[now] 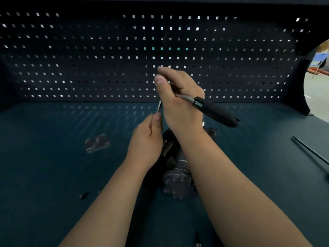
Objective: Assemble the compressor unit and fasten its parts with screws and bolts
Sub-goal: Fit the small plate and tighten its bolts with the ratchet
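Note:
The dark grey compressor unit [175, 177] lies on the teal bench, mostly hidden under my forearms. My right hand [176, 98] is raised above it and grips a screwdriver [213, 109] by its metal shaft, the black handle pointing right. My left hand [147, 139] pinches a slim silver bolt [159, 106] upright, its top end meeting the underside of my right hand. A metal cover plate [97, 143] with corner holes lies flat on the bench to the left.
A loose dark screw [83, 195] lies at the front left. A long thin black rod [310, 150] runs along the right side. Another small metal part [198, 242] sits at the bottom edge. A dark pegboard wall [106, 56] closes the back of the bench.

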Demonstrator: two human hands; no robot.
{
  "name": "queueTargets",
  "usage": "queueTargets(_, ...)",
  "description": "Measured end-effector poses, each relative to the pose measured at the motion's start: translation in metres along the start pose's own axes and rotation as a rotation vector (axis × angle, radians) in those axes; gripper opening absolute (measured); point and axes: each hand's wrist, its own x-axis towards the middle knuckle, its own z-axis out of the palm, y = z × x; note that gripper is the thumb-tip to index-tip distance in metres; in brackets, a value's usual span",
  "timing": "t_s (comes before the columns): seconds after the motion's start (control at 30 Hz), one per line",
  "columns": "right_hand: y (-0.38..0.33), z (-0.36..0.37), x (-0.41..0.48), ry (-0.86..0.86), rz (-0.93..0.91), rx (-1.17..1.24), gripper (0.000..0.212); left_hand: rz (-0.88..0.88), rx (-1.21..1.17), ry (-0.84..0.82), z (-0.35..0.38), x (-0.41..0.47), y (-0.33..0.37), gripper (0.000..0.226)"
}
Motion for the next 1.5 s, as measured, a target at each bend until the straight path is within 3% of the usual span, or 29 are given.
queueTargets(0.07,0.001,-0.002,0.001,-0.041,0.076,0.055,0.014,0.007,0.0,-0.006,0.0,0.001,0.001,0.05)
queueTargets(0.17,0.005,-0.011,0.009,-0.226,0.364,0.276,0.018,-0.048,-0.02,-0.015,0.0,0.005,0.001,0.046)
queueTargets(0.27,0.01,-0.016,0.018,-0.408,0.727,0.642,0.037,-0.042,-0.004,-0.006,0.001,0.006,-0.001,0.048)
queueTargets(0.33,0.014,-0.013,0.021,-0.436,0.932,0.828,0.054,-0.014,0.016,-0.014,0.001,0.005,-0.003,0.047)
queueTargets(0.4,0.017,-0.007,0.022,-0.429,0.982,0.913,0.059,-0.019,0.012,-0.018,0.001,0.006,-0.005,0.048)
queueTargets(0.53,0.017,-0.003,0.018,-0.335,0.761,0.825,0.043,-0.024,-0.029,0.002,0.001,0.006,-0.007,0.048)
queueTargets(0.77,0.006,0.008,0.003,-0.04,0.405,0.414,0.02,-0.003,-0.001,0.094,0.001,0.006,-0.01,0.051)
queueTargets(0.9,0.001,0.004,-0.001,-0.002,0.287,0.337,0.013,0.035,0.006,0.084,0.001,0.006,-0.011,0.053)
queueTargets(1.0,-0.018,-0.008,0.005,-0.17,0.462,0.065,0.022,0.012,-0.007,0.061,0.0,0.007,-0.009,0.056)
queueTargets(1.07,-0.033,-0.029,0.012,-0.61,0.617,-0.335,0.044,-0.028,-0.067,0.052,0.0,0.009,-0.01,0.058)
queueTargets(1.13,-0.057,-0.048,0.014,-0.983,0.446,-0.816,0.049,-0.077,-0.121,0.06,0.0,0.01,-0.011,0.055)
queueTargets(1.17,-0.069,-0.051,0.016,-0.972,0.266,-0.912,0.048,-0.095,-0.115,0.069,0.001,0.01,-0.011,0.052)
queueTargets(1.27,-0.088,-0.038,0.028,-0.491,-0.046,-0.774,0.034,-0.128,-0.07,0.072,0.003,0.009,-0.007,0.044)
queueTargets(1.3,-0.085,-0.028,0.034,-0.454,-0.078,-0.877,0.04,-0.114,-0.071,0.059,0.003,0.009,-0.006,0.043)
queueTargets(1.4,-0.056,-0.007,0.04,-0.713,0.106,-1.106,0.05,-0.088,-0.073,0.048,0.002,0.006,-0.003,0.046)
queueTargets(1.5,-0.029,-0.002,0.04,-0.642,0.014,-0.84,0.034,-0.071,-0.114,0.031,0.0,0.007,-0.002,0.046)
